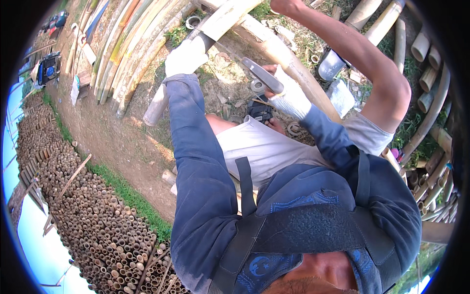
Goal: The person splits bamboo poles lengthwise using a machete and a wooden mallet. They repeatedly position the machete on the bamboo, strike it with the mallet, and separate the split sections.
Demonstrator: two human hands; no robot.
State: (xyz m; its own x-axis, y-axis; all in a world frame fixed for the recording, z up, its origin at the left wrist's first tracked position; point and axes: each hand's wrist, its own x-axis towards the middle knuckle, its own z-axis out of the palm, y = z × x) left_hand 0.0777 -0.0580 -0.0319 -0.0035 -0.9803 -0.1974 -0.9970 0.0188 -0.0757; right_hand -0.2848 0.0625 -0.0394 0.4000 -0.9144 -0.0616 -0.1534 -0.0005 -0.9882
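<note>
My left hand (186, 58), in a white knit glove, is closed around a bamboo pole (230, 19). The pole slants from the top centre down past my sleeve, and its lower end (156, 105) shows beyond the hand. My right hand (290, 95), also gloved, grips what looks like a handsaw (263, 76) by its grey-brown handle. A thin line runs from it toward the pole close to my left hand, seemingly the blade seen edge-on. Whether it touches the pole, I cannot tell. A thicker bamboo pole (289, 61) lies beneath the right hand.
My bare leg (387, 73) bends at the right. A black tool-like object (259, 111) lies between my legs, near bamboo rings (257, 85). Long poles (132, 54) lie upper left, cut bamboo (107, 235) is stacked lower left, and a dark container (333, 66) stands right.
</note>
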